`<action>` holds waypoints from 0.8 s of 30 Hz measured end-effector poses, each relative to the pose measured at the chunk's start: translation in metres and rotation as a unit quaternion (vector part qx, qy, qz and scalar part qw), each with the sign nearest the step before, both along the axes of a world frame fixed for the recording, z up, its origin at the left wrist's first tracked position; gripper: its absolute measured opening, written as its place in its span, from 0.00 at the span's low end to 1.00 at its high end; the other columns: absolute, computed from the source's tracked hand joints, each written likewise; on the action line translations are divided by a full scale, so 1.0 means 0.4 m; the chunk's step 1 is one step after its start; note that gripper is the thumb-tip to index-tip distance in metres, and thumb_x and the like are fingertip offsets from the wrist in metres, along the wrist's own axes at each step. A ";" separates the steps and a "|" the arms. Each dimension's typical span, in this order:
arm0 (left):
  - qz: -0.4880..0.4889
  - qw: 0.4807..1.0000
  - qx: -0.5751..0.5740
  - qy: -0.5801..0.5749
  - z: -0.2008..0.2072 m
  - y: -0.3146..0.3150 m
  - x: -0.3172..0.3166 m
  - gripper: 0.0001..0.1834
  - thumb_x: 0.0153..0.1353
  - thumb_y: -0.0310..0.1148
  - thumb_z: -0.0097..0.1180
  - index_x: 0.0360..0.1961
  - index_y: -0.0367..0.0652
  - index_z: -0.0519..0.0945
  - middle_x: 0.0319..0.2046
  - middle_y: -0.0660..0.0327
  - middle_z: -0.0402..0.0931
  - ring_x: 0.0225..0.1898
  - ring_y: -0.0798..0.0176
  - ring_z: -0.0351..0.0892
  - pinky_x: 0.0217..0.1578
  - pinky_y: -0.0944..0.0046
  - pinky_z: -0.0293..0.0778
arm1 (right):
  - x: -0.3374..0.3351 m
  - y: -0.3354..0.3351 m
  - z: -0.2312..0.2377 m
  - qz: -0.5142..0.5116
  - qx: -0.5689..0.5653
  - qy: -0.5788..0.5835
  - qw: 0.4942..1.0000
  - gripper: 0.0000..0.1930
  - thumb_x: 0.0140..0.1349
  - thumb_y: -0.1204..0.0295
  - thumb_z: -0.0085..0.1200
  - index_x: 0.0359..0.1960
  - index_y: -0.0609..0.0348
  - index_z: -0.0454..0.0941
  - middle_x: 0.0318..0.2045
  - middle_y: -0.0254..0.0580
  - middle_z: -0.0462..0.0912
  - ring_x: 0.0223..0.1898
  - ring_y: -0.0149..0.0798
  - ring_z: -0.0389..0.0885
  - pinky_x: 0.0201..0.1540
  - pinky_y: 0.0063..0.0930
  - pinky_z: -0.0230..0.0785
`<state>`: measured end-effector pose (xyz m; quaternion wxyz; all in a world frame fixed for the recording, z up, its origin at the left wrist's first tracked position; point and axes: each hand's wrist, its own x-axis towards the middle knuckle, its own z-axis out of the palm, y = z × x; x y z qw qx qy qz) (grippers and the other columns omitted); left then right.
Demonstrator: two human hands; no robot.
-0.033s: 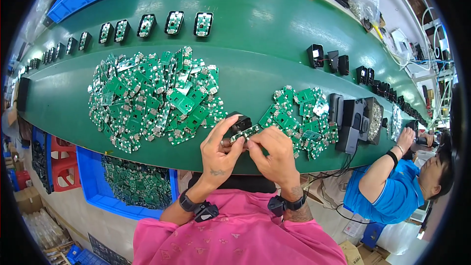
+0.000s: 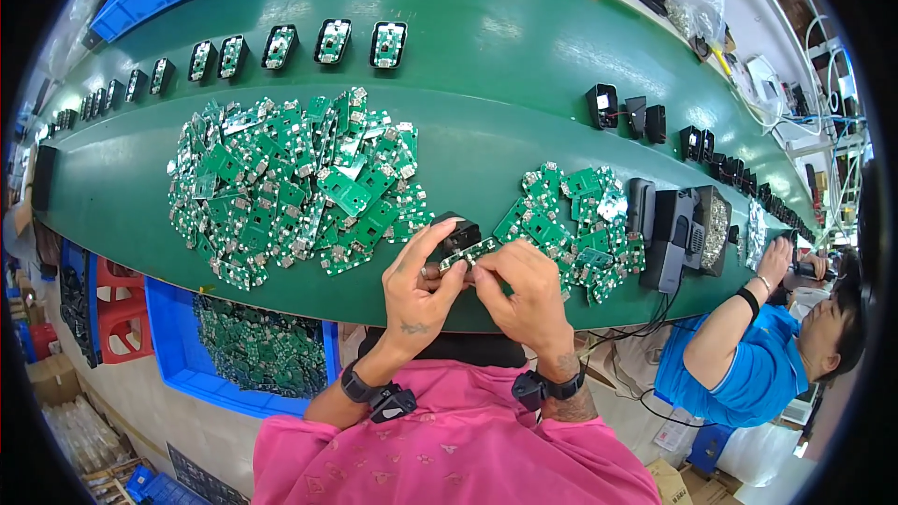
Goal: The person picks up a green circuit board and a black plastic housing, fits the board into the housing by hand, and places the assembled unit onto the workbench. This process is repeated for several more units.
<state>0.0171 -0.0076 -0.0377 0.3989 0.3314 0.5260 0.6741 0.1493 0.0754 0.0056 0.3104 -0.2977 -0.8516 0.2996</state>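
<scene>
At the near edge of the bench, my left hand (image 2: 413, 297) is closed around a small black plastic case (image 2: 461, 235), its thumb against a green circuit board (image 2: 466, 255). The board sits tilted at the near side of the case, not flat inside it. My right hand (image 2: 524, 288) pinches at the board's right end with thumb and forefinger. Its fingertips partly hide what lies between them. A large heap of loose circuit boards (image 2: 290, 182) spreads to the left of my hands, and a smaller heap of boards (image 2: 585, 224) lies just to the right.
Black cases with boards inside (image 2: 333, 42) form a row at the far left. More black cases (image 2: 601, 105) line the far right. Dark devices (image 2: 666, 238) stand beyond the smaller heap. A blue bin of boards (image 2: 178, 346) is below the bench. A co-worker (image 2: 748, 355) sits at right.
</scene>
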 end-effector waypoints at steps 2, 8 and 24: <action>-0.007 1.000 -0.001 0.010 0.001 0.001 -0.001 0.26 0.63 0.14 0.56 0.63 0.34 0.69 0.55 0.53 0.74 0.46 0.63 0.82 0.41 0.65 0.86 | 0.005 0.013 0.003 0.019 -0.015 -0.019 1.000 0.04 0.52 0.81 0.61 0.28 0.61 0.79 0.24 0.40 0.80 0.27 0.45 0.77 0.31 0.36 0.69; -0.010 0.996 -0.003 0.092 0.013 0.009 -0.002 0.26 0.59 0.15 0.58 0.60 0.40 0.76 0.57 0.49 0.73 0.40 0.66 0.85 0.35 0.69 0.84 | 0.017 0.043 0.020 0.062 -0.014 -0.056 0.996 0.03 0.52 0.80 0.59 0.27 0.61 0.78 0.23 0.41 0.79 0.27 0.45 0.78 0.31 0.37 0.69; -0.023 0.980 -0.010 0.200 0.025 0.003 0.006 0.26 0.57 0.14 0.60 0.58 0.38 0.77 0.50 0.52 0.77 0.36 0.67 0.85 0.32 0.70 0.83 | 0.024 0.034 0.007 0.063 -0.051 -0.067 0.994 0.03 0.52 0.79 0.59 0.25 0.63 0.77 0.21 0.43 0.77 0.24 0.46 0.76 0.29 0.38 0.68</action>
